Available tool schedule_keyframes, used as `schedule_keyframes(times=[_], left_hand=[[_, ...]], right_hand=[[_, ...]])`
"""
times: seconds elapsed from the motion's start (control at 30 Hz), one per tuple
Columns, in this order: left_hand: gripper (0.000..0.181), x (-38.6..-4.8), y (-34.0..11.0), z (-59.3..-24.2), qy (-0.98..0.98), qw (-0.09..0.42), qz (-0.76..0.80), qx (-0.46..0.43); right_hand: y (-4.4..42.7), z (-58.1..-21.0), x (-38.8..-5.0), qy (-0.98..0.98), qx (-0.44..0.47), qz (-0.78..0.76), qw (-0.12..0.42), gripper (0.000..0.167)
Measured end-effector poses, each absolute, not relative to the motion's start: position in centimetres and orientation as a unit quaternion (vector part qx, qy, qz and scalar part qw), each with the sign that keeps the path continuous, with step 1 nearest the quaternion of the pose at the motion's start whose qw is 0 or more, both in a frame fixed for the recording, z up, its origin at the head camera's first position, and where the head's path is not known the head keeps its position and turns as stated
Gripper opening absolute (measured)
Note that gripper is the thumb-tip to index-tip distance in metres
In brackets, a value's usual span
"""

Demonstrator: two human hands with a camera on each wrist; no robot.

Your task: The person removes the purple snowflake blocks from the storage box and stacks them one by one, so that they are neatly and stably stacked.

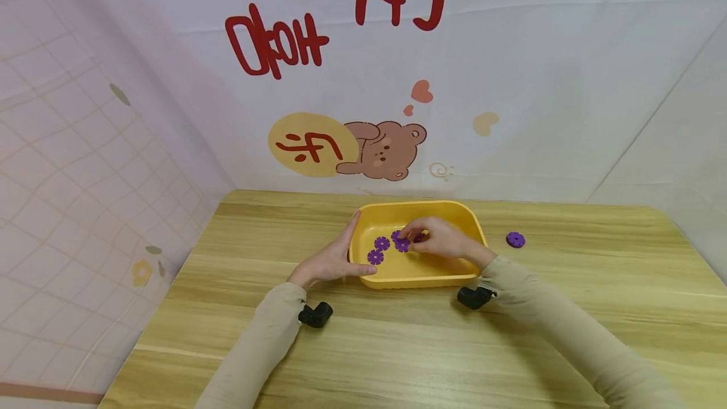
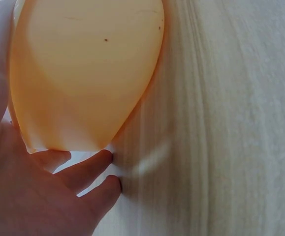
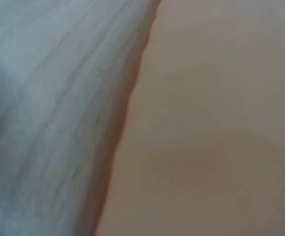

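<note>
A yellow basin (image 1: pixel 420 282) stands on the table. My left hand (image 1: pixel 334 262) grips its left end, thumb over the near rim and fingers along the side; the left wrist view shows this hand (image 2: pixel 44 187) against the basin's outer wall (image 2: pixel 90 73). Inside, my right hand (image 1: pixel 440 240) reaches down with bent fingers touching notched purple discs (image 1: pixel 402 245). More purple shows between its thumb and fingers; whether it is held, I cannot tell. Two other discs (image 1: pixel 375 257) lie at the basin's left. The right wrist view has only the basin's wall (image 3: pixel 206 123), no hand.
Another purple disc (image 1: pixel 515 240) lies on the wooden table (image 1: pixel 397 346), right of the basin. A white printed cloth (image 1: pixel 528 81) hangs behind the table's far edge, and a gridded one (image 1: pixel 85 175) is on the left. Each wrist wears a black device.
</note>
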State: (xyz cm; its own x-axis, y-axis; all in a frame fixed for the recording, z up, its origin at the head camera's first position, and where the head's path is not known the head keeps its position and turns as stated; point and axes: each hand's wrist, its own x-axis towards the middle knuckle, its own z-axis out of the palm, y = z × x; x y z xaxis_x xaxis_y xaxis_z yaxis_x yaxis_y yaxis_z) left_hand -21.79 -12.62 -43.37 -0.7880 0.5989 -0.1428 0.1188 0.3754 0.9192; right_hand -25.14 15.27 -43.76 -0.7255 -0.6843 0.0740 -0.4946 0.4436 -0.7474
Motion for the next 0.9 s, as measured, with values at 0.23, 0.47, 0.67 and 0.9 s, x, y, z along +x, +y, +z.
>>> schedule_keyframes(times=[0.23, 0.47, 0.67, 0.9], left_hand=[[0.121, -21.68, -12.6, -43.2, 0.799, 0.235, 0.507, 0.222], [0.121, -21.53, -12.55, -42.98, 0.801, 0.228, 0.506, 0.222], [0.12, -21.55, -12.48, -43.0, 0.798, 0.232, 0.512, 0.219], [0.12, -21.61, -12.51, -43.21, 0.799, 0.231, 0.511, 0.217]], right_hand=[[14.9, -44.01, -25.03, 0.841, -0.358, -0.388, 0.118, 0.03], [14.7, -43.94, -24.66, 0.85, -0.352, -0.368, 0.134, 0.026], [14.72, -44.1, -24.43, 0.855, -0.355, -0.348, 0.146, 0.025], [14.77, -44.43, -24.6, 0.852, -0.363, -0.348, 0.143, 0.027]])
